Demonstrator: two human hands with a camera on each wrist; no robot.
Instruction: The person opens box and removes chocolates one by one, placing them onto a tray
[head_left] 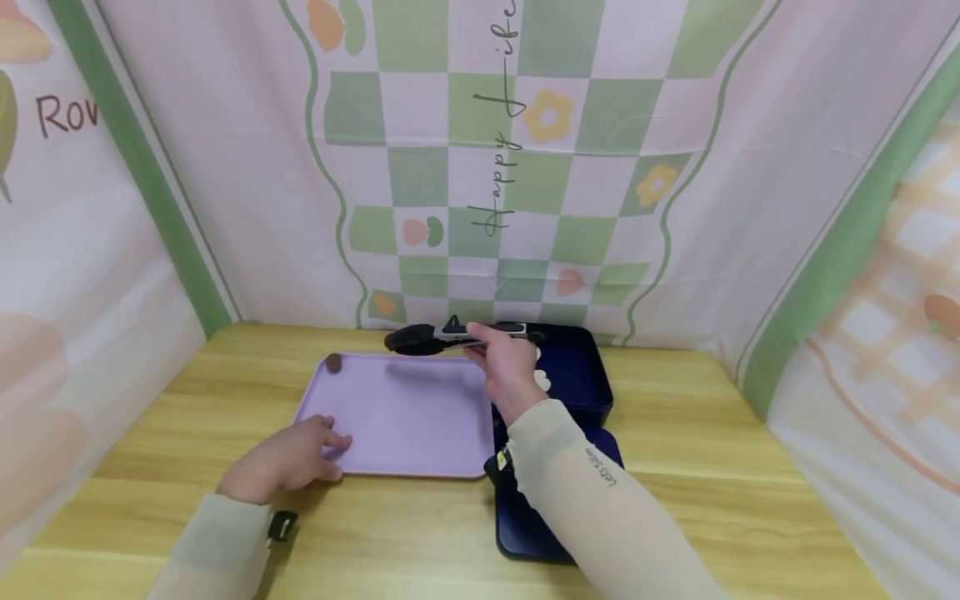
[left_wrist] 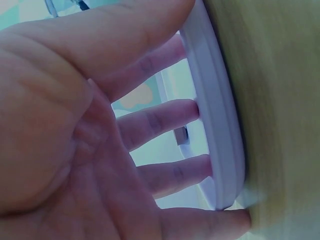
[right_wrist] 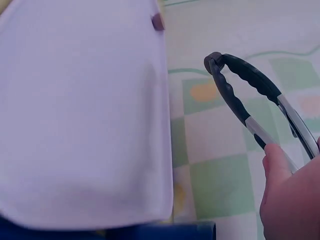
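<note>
A pair of black-and-silver tongs (head_left: 417,339) is held by a person's right hand (head_left: 512,368), above the far right part of a lilac tray (head_left: 412,417) and reaching over the left edge of a dark blue box. The right fingers are closed around the silver arms; in the right wrist view the black grips stand apart and meet at a grey joint. The left hand (head_left: 292,457) is at the near left corner of the tray, its fingers spread and fairly straight, touching the rim, with the little finger reaching down to the surface (head_left: 405,533). At the tray's far left corner sits a small round brown piece (head_left: 333,362). Just to the right of the tray stands the dark blue box (head_left: 577,367), with small white pieces (head_left: 542,381) at its left side, partly hidden by the right hand. Nearer lies a shallow dark blue piece (head_left: 532,533), partly covered by the right arm. Both arms wear pale sleeves (head_left: 600,492), the right one printed with small lettering. Behind the wood-grain surface hangs a pastel fabric backdrop (head_left: 480,117) with green checks, flowers and the words "Happy Life".
</note>
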